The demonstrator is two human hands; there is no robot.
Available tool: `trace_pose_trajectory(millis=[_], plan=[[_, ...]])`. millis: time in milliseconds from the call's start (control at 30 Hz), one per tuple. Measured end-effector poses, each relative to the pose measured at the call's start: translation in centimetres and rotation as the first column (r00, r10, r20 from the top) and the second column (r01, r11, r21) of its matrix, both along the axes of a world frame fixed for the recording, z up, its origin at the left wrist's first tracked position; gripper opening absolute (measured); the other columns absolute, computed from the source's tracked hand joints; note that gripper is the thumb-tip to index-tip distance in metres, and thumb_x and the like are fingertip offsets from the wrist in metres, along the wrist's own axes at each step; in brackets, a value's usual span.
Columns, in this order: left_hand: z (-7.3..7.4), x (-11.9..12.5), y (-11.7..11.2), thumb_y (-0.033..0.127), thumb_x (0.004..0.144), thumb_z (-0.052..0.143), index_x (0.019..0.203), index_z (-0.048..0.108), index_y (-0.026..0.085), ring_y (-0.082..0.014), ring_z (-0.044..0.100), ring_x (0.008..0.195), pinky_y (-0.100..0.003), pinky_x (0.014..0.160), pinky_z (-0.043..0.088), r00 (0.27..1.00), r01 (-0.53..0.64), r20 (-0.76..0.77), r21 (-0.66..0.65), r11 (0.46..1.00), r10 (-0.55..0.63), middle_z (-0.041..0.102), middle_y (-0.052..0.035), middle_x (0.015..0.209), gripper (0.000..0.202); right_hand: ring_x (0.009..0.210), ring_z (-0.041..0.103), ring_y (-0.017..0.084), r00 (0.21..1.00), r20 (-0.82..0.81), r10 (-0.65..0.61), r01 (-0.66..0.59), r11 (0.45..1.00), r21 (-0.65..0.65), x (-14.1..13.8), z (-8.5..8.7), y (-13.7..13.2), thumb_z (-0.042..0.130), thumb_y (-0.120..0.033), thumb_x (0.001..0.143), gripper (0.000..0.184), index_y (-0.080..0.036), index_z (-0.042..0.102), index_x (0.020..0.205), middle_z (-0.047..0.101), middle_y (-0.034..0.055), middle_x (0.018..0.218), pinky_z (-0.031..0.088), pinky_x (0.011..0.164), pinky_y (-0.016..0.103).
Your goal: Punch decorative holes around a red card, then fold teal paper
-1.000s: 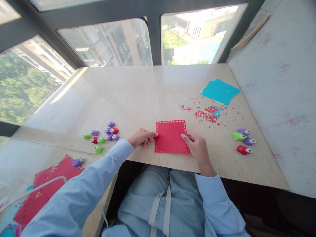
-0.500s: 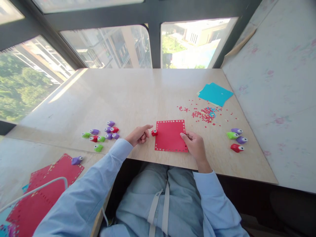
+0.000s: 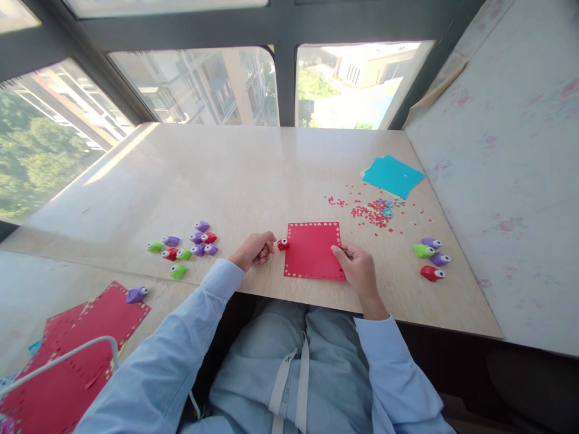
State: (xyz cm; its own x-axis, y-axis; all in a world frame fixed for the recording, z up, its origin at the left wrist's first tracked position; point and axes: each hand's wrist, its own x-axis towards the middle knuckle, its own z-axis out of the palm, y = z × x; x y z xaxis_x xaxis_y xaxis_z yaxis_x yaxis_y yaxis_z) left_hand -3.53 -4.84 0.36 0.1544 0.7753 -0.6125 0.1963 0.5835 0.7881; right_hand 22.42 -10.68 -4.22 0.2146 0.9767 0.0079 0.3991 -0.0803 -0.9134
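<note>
In front of me lies a square sheet of red paper (image 3: 312, 253) with small shapes cut along its edges. A small red craft punch (image 3: 283, 244) sits at its left edge. Just left of that punch is my left hand (image 3: 257, 250), fingers curled in and index finger bent, with nothing visible in it; whether the fingertip touches the punch I cannot tell. My right hand (image 3: 357, 262) grips the sheet at its right edge, thumb on top and the other fingers partly hidden.
Several purple, green and red punches (image 3: 198, 237) stand to the left, and several more (image 3: 432, 274) to the right. Red and blue paper bits (image 3: 373, 212) are scattered near blue sheets (image 3: 393, 176). Punched red sheets (image 3: 90, 337) with a purple punch (image 3: 136, 294) lie at lower left.
My left index finger, stretched out over the red punch before, is now bent and drawn in beside it. My right hand keeps its hold on the paper.
</note>
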Motion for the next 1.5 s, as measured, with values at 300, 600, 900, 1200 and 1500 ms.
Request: trace_pose_trajectory(millis=[300,600,900,1200,1500], plan=[[0.5,0.5,0.1,0.03,0.07,0.058,0.051,0.044,0.02,-0.0061,0.024,0.037,-0.025,0.04,0.01,0.999,0.026,-0.02,0.006,1.0,-0.026,0.028,0.0066,0.041,0.026,0.08,0.071,0.026,0.999,-0.001,-0.034,0.034,0.999,0.021,0.0,-0.3,0.0,0.063,-0.049,0.084,0.037,-0.016,0.076,0.093,0.078,0.0091,0.092,0.053,0.075,0.034],[0.0,1.3,0.2,0.03,0.075,0.059,0.05,0.044,0.018,-0.005,0.027,0.034,-0.024,0.038,0.011,0.99,0.08,-0.122,0.039,0.996,-0.074,0.036,0.0053,0.042,0.032,0.077,0.071,0.026,1.0,0.001,-0.028,0.028,0.999,0.024,0.1,-0.6,0.0,0.063,-0.049,0.084,0.036,-0.016,0.076,0.093,0.078,0.0085,0.089,0.053,0.073,0.034],[0.2,0.5,1.9,0.03,0.07,0.07,0.048,0.039,0.019,-0.0054,0.024,0.033,-0.022,0.037,0.01,0.991,0.115,-0.05,-0.165,0.98,-0.125,0.028,0.008,0.039,0.04,0.074,0.07,0.025,0.999,0.027,-0.028,0.027,0.999,0.038,0.0,-0.5,0.0,0.062,-0.049,0.084,0.036,-0.016,0.076,0.091,0.077,0.0081,0.085,0.053,0.07,0.034],[-0.2,0.4,2.3,0.03,0.071,0.074,0.048,0.036,0.019,-0.0038,0.021,0.033,-0.02,0.037,0.009,0.99,0.105,-0.069,-0.207,0.973,-0.122,0.026,0.0086,0.04,0.045,0.075,0.07,0.026,0.999,0.03,-0.04,0.039,0.999,0.034,0.0,-0.4,0.0,0.063,-0.049,0.082,0.038,-0.015,0.075,0.092,0.077,0.0097,0.084,0.051,0.068,0.033],[-0.2,-0.3,3.3,0.027,0.077,0.071,0.045,0.038,0.018,-0.0032,0.018,0.03,-0.018,0.033,0.01,0.977,0.208,0.122,-0.38,0.901,-0.175,0.024,0.0081,0.035,0.046,0.073,0.068,0.024,0.999,0.022,-0.033,0.032,0.999,0.04,0.0,-0.1,-0.1,0.062,-0.049,0.083,0.036,-0.016,0.074,0.088,0.076,0.0079,0.082,0.049,0.068,0.032]])
